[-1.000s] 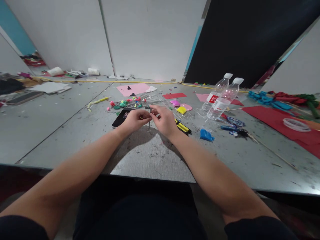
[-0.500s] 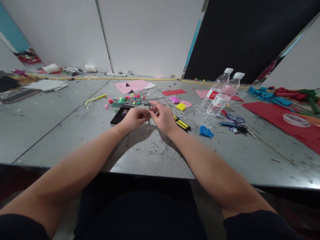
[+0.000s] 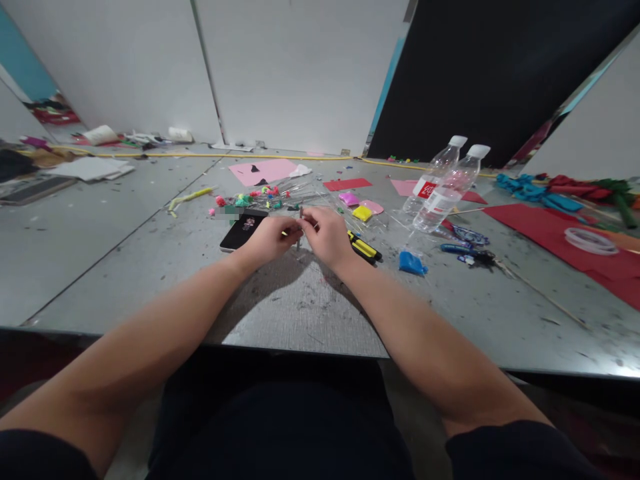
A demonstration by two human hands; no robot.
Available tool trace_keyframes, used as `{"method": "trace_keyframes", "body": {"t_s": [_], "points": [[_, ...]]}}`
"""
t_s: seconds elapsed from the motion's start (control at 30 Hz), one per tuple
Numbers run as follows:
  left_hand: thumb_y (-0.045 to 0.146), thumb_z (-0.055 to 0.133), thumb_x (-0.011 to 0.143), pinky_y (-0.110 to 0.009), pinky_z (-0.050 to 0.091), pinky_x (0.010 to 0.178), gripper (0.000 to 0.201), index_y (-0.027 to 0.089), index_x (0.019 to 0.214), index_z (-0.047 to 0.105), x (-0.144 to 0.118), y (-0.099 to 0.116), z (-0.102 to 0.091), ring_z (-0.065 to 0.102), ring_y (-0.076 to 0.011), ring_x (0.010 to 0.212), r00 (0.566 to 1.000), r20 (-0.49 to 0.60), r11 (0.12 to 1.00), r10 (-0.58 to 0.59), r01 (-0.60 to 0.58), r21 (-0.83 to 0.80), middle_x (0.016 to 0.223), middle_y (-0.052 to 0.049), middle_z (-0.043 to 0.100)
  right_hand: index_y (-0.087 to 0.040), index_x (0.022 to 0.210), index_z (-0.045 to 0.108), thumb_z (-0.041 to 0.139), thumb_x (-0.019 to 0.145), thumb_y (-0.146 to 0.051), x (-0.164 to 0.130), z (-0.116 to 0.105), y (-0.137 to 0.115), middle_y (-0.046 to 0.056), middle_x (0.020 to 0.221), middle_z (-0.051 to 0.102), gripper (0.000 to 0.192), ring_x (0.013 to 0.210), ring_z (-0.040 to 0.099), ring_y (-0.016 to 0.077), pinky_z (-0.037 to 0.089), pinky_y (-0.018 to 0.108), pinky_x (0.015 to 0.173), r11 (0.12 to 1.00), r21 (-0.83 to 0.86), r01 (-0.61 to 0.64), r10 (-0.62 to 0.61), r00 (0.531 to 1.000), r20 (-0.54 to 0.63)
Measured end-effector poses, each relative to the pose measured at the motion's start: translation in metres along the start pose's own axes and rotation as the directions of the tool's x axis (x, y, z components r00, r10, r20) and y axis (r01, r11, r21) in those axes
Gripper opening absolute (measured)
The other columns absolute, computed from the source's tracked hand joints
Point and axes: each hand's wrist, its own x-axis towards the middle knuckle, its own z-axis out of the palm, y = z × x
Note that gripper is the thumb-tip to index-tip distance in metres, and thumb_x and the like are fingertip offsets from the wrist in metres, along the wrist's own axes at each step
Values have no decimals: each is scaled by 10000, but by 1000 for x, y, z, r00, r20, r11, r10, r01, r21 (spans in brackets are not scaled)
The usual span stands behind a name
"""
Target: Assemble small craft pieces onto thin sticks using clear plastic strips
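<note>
Both hands met over the middle of the scuffed grey table (image 3: 150,267). The left hand (image 3: 269,238) and the right hand (image 3: 327,237) had their fingertips pinched narrowly together on one small piece, a thin grey stick-like thing with a speck of yellow (image 3: 299,235), held just above the tabletop between them. What exactly it was could not be told; it was too small and partly hidden by the fingers.

The likely trouble lay in that grip. So slight a piece, held only by fingertips, could have slipped and dropped among the litter of scraps beneath, where it would be hard to find. The black phone (image 3: 243,230) lay just beside the left hand, and the yellow-and-black utility knife (image 3: 364,249) just beside the right wrist (close enough, I judged, for a careless shift of the arm to knock it).

As for containers, two clear plastic bottles with white caps (image 3: 445,187) lay tilted against each other to the right; they looked empty or nearly so, though that could not be settled. Near them sat a small blue lump (image 3: 413,263), and beyond the hands a yellow lump (image 3: 362,213), pink lumps (image 3: 357,203) and a scatter of bright little clay shapes (image 3: 250,199). A sheet of red paper (image 3: 550,233) lay far right.
</note>
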Motion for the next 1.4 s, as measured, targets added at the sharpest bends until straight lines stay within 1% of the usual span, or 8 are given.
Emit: {"method": "trace_keyframes", "body": {"t_s": [0.23, 0.67, 0.77, 0.87, 0.97, 1.13, 1.27, 1.4], "points": [[194, 596, 802, -273, 416, 642, 102, 189, 707, 634, 0, 0, -1, 578, -151, 656, 999, 15, 999, 35, -35, 16, 703, -27, 675, -194, 834, 623, 529, 941, -226, 1, -2, -4, 88, 898, 683, 146, 900, 604, 230, 450, 355, 860, 1000, 2, -20, 20, 1000, 19], [259, 699, 726, -265, 397, 568, 139, 183, 649, 612, -1, 0, 0, 503, -122, 583, 988, -70, 975, -138, 123, -187, 602, 5, 604, -182, 794, 665, 598, 915, -230, 3, -18, -14, 65, 830, 707, 146, 812, 619, 190, 444, 301, 771, 997, -49, -67, 72, 992, 108], [315, 715, 731, -284, 421, 582, 213, 188, 617, 588, 0, -6, -2, 541, -136, 593, 963, -130, 944, -238, 198, -262, 628, -18, 640, -188, 735, 693, 649, 880, -238, -3, -27, -21, 58, 712, 686, 160, 712, 623, 191, 442, 303, 698, 974, -204, -98, 160, 936, 315], [327, 731, 715, -299, 439, 597, 225, 190, 621, 579, 1, -12, -2, 565, -145, 604, 936, -170, 920, -309, 249, -301, 651, -30, 654, -185, 693, 716, 741, 797, -230, -12, -29, -32, 86, 643, 675, 115, 680, 646, 228, 438, 319, 634, 914, -400, -70, 290, 802, 522], [309, 729, 712, -304, 438, 600, 207, 191, 627, 582, 1, -14, -3, 569, -151, 616, 936, -182, 932, -301, 248, -265, 640, -25, 644, -178, 760, 759, 726, 785, -154, -16, -27, -47, 122, 686, 712, 48, 731, 688, 266, 455, 334, 635, 847, -531, -23, 381, 722, 577], [294, 709, 730, -303, 439, 599, 174, 196, 642, 595, 1, -14, -1, 572, -151, 627, 940, -203, 949, -275, 232, -213, 651, -23, 659, -170, 859, 781, 683, 779, -70, -16, -23, -55, 156, 796, 756, 162, 810, 728, 288, 484, 335, 652, 815, -579, 11, 385, 737, 556], [291, 706, 735, -305, 453, 608, 172, 199, 646, 592, 2, -17, 1, 580, -149, 632, 937, -212, 947, -280, 233, -222, 680, -32, 678, -182, 689, 732, 749, 708, -70, -15, -18, -38, 133, 676, 709, 114, 735, 720, 300, 498, 355, 673, 899, -436, -40, 302, 779, 549], [302, 723, 728, -307, 472, 620, 178, 195, 657, 599, 3, -22, 2, 591, -153, 649, 933, -228, 944, -278, 222, -245, 710, -41, 691, -211, 555, 640, 731, 690, -67, -11, -21, -27, 41, 491, 589, 217, 577, 637, 217, 439, 307, 589, 942, -335, 9, 222, 734, 642]]}}
